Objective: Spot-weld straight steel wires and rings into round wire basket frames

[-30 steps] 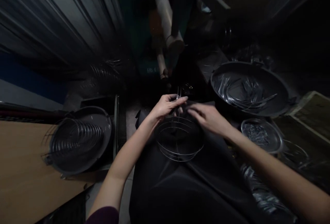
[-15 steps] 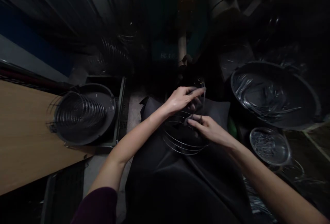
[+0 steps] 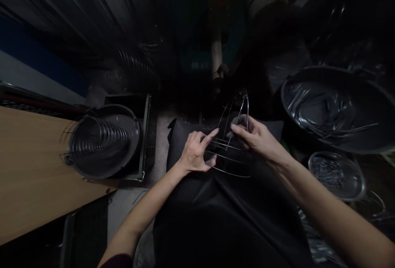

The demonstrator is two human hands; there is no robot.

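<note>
My left hand (image 3: 196, 152) curves around the left side of a round wire frame (image 3: 230, 172), thumb and index finger apart against its rings. This frame of thin metal rings sits over the dark apron (image 3: 191, 202) on my lap. Above its far right side, my right hand (image 3: 257, 138) is closed on a bent metal wire (image 3: 247, 105), thumb against fingers. The wire arches up from the fingertips, and one straight length slants down toward the rings. Where the wire meets the frame is too dark to make out.
At left, a round dark pan (image 3: 108, 173) holds a coil-like stack of wire rings (image 3: 103, 134), beside a wooden board (image 3: 37, 169). At right stand a wide basin (image 3: 385, 107) with bent wires and a smaller bowl (image 3: 359, 181) of short metal pieces. Dark machinery (image 3: 217, 54) is ahead.
My left hand has moved down and left, from the upper wire to the frame's left side. My right hand has risen slightly, holding the bent wire. The view has shifted slightly.
</note>
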